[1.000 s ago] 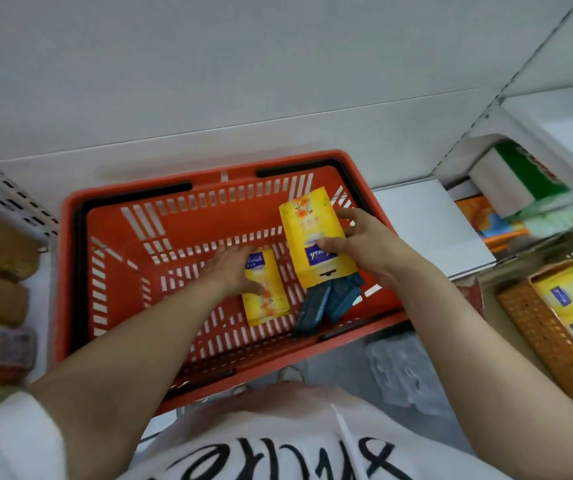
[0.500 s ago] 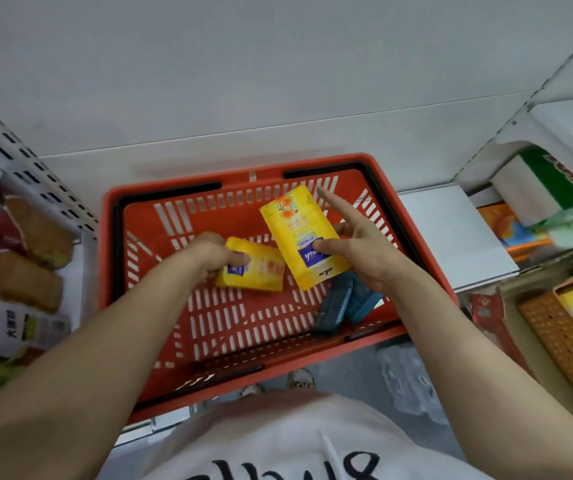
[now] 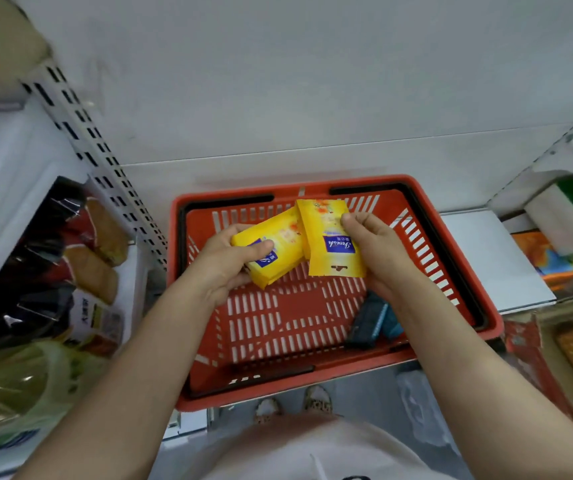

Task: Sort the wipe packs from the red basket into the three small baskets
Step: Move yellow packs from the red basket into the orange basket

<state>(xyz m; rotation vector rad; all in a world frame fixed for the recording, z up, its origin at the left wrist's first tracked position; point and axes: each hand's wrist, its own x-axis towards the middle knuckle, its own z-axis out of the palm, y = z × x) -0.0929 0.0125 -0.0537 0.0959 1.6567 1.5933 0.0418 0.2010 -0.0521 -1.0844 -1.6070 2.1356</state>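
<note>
Lifting both yellow packs clear of the red basket (image 3: 465, 271), we now grip one (image 3: 271, 249) in our left hand (image 3: 222, 268), the other (image 3: 330, 244) in our right hand (image 3: 378, 251), leaving only the dark packs (image 3: 369, 322) unsorted.

A shop: slotted shelf uprights (image 3: 98, 150), packaged goods (image 3: 80, 268) on shelves, a red shopping basket (image 3: 451, 237).

A single head-worn wide-angle view looks steeply down and forward, close over the red basket (image 3: 451, 237) at about waist height. Both forearms reach in from the bottom edge. Shelves flank both sides, blurred and bent, probably by the lens.
</note>
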